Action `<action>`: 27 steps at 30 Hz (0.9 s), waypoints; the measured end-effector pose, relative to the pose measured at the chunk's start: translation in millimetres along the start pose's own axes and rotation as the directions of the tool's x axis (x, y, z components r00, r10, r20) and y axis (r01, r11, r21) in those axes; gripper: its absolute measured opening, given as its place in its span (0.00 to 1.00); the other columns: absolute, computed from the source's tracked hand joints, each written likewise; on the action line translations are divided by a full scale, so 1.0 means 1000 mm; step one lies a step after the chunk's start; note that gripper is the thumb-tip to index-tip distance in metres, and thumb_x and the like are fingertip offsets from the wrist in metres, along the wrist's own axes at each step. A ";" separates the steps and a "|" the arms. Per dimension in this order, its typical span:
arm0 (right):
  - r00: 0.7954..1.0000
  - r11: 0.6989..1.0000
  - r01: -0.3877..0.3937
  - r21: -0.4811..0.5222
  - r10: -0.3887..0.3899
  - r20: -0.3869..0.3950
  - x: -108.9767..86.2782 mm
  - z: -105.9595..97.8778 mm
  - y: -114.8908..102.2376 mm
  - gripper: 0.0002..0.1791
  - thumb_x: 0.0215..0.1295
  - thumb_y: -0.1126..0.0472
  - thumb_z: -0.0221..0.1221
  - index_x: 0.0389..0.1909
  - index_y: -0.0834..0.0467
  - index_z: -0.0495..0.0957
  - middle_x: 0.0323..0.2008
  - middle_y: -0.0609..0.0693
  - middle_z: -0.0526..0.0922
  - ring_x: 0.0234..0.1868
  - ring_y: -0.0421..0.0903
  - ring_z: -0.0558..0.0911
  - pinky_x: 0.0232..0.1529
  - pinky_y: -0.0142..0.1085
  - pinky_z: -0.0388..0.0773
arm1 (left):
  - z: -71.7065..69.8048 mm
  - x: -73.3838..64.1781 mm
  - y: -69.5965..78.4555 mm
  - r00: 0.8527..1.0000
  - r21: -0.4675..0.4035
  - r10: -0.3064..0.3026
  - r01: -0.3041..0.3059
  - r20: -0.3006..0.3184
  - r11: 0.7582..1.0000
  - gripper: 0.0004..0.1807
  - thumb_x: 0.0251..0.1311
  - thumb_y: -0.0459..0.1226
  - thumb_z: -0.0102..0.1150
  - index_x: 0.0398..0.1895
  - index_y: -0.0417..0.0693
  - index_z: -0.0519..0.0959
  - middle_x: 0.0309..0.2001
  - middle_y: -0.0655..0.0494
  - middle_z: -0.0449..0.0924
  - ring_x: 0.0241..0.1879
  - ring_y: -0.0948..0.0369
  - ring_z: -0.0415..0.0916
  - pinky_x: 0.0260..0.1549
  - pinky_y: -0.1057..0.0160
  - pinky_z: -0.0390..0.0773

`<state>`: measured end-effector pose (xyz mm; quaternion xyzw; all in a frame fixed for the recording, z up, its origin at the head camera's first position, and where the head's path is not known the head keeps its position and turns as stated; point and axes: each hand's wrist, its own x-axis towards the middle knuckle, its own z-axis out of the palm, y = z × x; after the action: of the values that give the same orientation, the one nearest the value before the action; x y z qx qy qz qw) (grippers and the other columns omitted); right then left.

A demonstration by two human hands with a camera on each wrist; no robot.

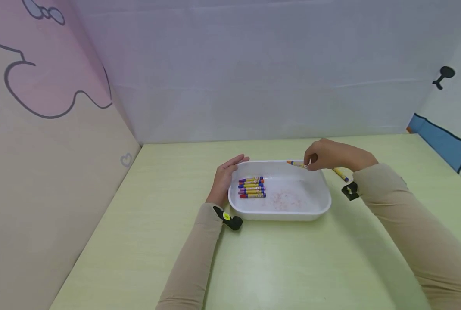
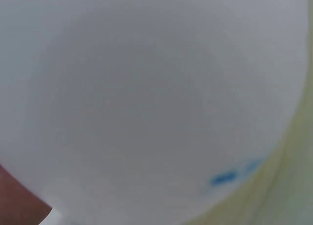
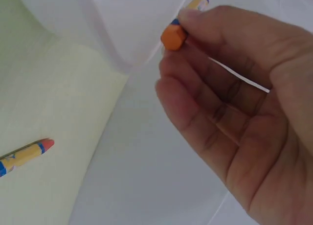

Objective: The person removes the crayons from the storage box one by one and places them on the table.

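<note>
A white plastic tray (image 1: 278,215) stands on the table, and several crayons (image 1: 252,187) lie side by side in its left part. My left hand (image 1: 223,178) rests against the tray's left side with its fingers fairly straight. In the left wrist view the tray's wall (image 2: 146,98) fills most of the picture, with a blurred blue mark on it. Over the tray's far right rim, my right hand (image 1: 329,154) pinches an orange crayon (image 1: 294,164) between thumb and fingertips. The right wrist view shows this crayon's orange end (image 3: 173,37) facing the camera.
Another crayon (image 1: 341,174) in a yellow wrapper lies on the table right of the tray, near my right wrist. Reddish specks mark the tray's floor (image 1: 286,199). Behind the pale green table (image 1: 164,193) rises a light backdrop (image 1: 253,77), with printed panels at both sides.
</note>
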<state>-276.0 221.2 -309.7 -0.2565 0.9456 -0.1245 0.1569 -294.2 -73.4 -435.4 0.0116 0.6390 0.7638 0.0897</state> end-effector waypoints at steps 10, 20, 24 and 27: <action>0.986 0.995 -0.100 0.025 0.103 -0.130 -0.021 0.006 0.042 0.08 0.60 0.64 0.61 0.37 0.65 0.82 0.33 0.54 0.83 0.32 0.46 0.79 0.35 0.45 0.78 | 0.001 0.000 0.000 1.000 0.011 0.007 -0.007 0.004 1.000 0.21 0.70 0.34 0.41 0.64 0.47 0.73 0.58 0.57 0.80 0.63 0.63 0.70 0.64 0.62 0.69; 0.968 0.976 -0.206 0.076 0.214 -0.129 -0.036 0.023 0.083 0.11 0.62 0.64 0.58 0.39 0.69 0.80 0.32 0.58 0.83 0.30 0.48 0.80 0.31 0.43 0.78 | 0.002 -0.002 -0.001 1.000 -0.002 0.003 -0.003 0.012 1.000 0.22 0.70 0.35 0.41 0.64 0.47 0.72 0.58 0.57 0.79 0.63 0.63 0.71 0.64 0.62 0.69; 0.958 0.957 -0.258 0.131 0.271 -0.095 -0.041 0.029 0.095 0.14 0.63 0.64 0.57 0.43 0.72 0.78 0.31 0.58 0.83 0.28 0.48 0.80 0.29 0.42 0.78 | 0.002 -0.002 0.000 1.000 -0.015 -0.006 0.006 0.010 1.000 0.21 0.70 0.35 0.40 0.64 0.50 0.73 0.58 0.59 0.79 0.63 0.64 0.70 0.65 0.62 0.68; 0.950 0.945 -0.287 0.156 0.302 -0.078 -0.044 0.033 0.102 0.15 0.63 0.64 0.57 0.44 0.73 0.77 0.30 0.58 0.83 0.28 0.48 0.80 0.29 0.42 0.78 | 0.002 0.000 0.000 1.000 -0.025 -0.014 0.014 0.010 1.000 0.21 0.70 0.35 0.40 0.63 0.51 0.74 0.57 0.60 0.80 0.63 0.64 0.70 0.64 0.63 0.68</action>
<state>-273.8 324.3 -361.9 -0.0936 0.9686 -0.1799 0.1439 -293.7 -71.9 -435.0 0.0100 0.6292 0.7710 0.0984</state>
